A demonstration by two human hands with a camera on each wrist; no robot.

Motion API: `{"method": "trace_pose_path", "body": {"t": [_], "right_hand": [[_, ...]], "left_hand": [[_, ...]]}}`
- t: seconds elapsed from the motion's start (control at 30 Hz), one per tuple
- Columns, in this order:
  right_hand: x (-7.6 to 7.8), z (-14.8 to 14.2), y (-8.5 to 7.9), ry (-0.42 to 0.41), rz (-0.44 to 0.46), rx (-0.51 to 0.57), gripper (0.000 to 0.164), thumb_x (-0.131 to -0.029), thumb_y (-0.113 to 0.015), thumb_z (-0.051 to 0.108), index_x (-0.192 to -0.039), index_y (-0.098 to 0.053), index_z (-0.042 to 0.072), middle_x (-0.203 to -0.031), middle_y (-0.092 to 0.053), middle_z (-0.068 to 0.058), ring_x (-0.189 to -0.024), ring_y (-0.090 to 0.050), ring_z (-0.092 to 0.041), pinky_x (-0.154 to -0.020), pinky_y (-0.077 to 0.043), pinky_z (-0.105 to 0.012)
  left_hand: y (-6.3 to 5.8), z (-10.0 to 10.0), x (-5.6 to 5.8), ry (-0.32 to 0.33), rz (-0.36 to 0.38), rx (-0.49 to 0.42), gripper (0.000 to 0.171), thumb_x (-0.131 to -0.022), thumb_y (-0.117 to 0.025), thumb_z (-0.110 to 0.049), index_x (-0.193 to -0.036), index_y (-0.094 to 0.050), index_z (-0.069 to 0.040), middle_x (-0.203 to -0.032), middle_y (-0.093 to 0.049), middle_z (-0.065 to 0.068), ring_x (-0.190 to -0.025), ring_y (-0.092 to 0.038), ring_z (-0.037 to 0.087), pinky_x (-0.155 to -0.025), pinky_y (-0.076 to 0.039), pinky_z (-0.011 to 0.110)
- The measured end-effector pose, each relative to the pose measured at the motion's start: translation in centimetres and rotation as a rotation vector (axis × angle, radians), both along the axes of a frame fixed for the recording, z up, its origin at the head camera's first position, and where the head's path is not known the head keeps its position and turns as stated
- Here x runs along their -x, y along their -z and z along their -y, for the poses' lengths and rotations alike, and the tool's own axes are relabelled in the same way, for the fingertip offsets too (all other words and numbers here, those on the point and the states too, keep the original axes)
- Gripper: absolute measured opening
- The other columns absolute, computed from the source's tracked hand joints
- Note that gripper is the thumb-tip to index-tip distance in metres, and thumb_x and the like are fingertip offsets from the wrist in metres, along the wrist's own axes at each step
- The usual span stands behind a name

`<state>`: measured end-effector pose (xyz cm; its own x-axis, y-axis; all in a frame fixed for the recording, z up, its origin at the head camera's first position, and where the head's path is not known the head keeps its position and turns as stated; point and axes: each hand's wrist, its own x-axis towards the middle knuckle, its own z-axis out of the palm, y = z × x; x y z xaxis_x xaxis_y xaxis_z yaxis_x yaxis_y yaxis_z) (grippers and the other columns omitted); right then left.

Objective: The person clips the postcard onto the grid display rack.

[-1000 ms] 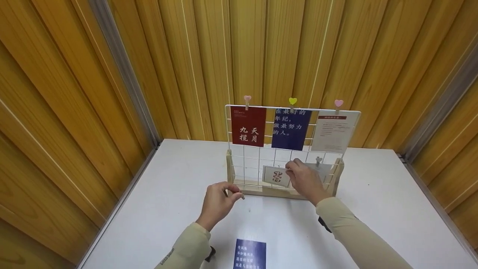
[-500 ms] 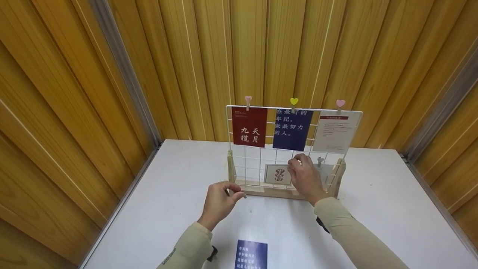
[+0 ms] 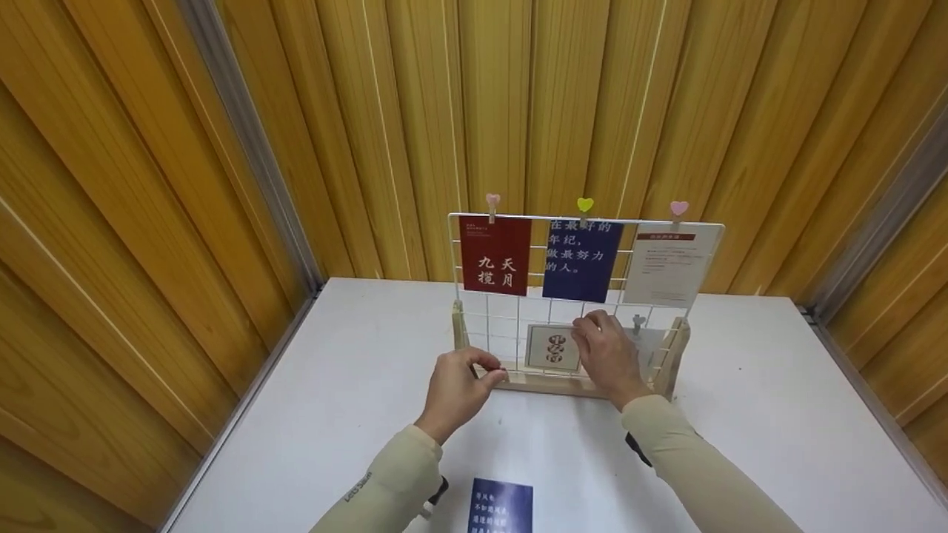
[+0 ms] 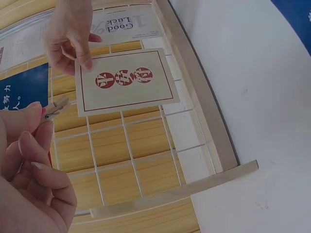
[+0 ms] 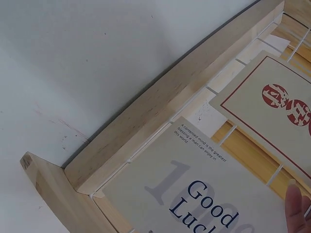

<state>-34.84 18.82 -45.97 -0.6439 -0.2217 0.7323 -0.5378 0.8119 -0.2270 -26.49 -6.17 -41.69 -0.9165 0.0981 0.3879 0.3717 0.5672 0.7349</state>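
Observation:
A small wooden clothespin point(image 4: 58, 106) is pinched between the thumb and forefinger of my left hand point(image 3: 458, 389), near the lower left of a white wire grid point(image 3: 518, 314). My right hand point(image 3: 609, 355) pinches the corner of a pale card point(image 4: 129, 80) with a red border and red round characters, held against the grid's lower middle. Beside it on the grid hangs a "Good Luck" card point(image 5: 194, 184), partly behind my right hand in the head view; a grey heart clip point(image 3: 638, 323) shows at its top.
Along the grid's top hang a red card point(image 3: 495, 255), a blue card point(image 3: 581, 263) and a white card point(image 3: 666, 266) under heart clips. A wooden base point(image 3: 548, 384) carries the grid. Another blue card point(image 3: 501, 507) lies on the white table point(image 3: 355, 444) at the front.
My left hand with the clothespin has moved right and slightly up, closer to the card. The pale card, tilted at first, has been straightened against the grid by my right hand.

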Motion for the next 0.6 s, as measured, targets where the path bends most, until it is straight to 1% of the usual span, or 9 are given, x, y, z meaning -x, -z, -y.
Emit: {"method": "trace_pose_path", "body": {"t": [0.2, 0.37, 0.5, 0.6], "right_hand": [[0.0, -0.1, 0.1, 0.015, -0.003, 0.006, 0.012, -0.089, -0.073, 0.005, -0.1, -0.068, 0.006, -0.098, -0.058, -0.009, -0.086, -0.061, -0.026, -0.069, -0.055, -0.04], [0.1, 0.1, 0.1, 0.017, -0.013, 0.011, 0.01, -0.09, -0.072, 0.006, -0.1, -0.071, 0.004, -0.098, -0.059, -0.01, -0.086, -0.061, -0.026, -0.069, -0.055, -0.04], [0.1, 0.2, 0.2, 0.032, -0.012, 0.006, 0.012, -0.09, -0.072, 0.006, -0.101, -0.072, 0.003, -0.097, -0.059, -0.009, -0.086, -0.061, -0.026, -0.069, -0.056, -0.038], [0.2, 0.3, 0.3, 0.039, -0.018, -0.004, 0.013, -0.089, -0.073, 0.005, -0.102, -0.072, 0.002, -0.095, -0.06, -0.009, -0.084, -0.062, -0.025, -0.069, -0.056, -0.038]], "left_hand": [[-0.4, -1.3, 0.8, 0.01, 0.009, 0.009, 0.006, -0.083, -0.081, -0.015, -0.087, -0.076, -0.013, -0.082, -0.068, -0.008, -0.063, -0.054, 0.006, -0.055, -0.048, 0.024], [-0.4, -1.8, 1.4, 0.009, 0.019, 0.009, 0.005, -0.084, -0.08, -0.014, -0.086, -0.075, -0.014, -0.083, -0.067, -0.009, -0.064, -0.055, 0.006, -0.055, -0.048, 0.024], [-0.4, -2.2, 1.8, 0.004, 0.035, 0.01, 0.005, -0.085, -0.08, -0.015, -0.087, -0.075, -0.015, -0.085, -0.067, -0.009, -0.067, -0.055, 0.007, -0.058, -0.048, 0.024], [-0.6, -2.5, 2.2, -0.002, 0.026, 0.028, 0.005, -0.085, -0.08, -0.015, -0.088, -0.076, -0.015, -0.086, -0.068, -0.009, -0.069, -0.055, 0.007, -0.06, -0.049, 0.024]]}}
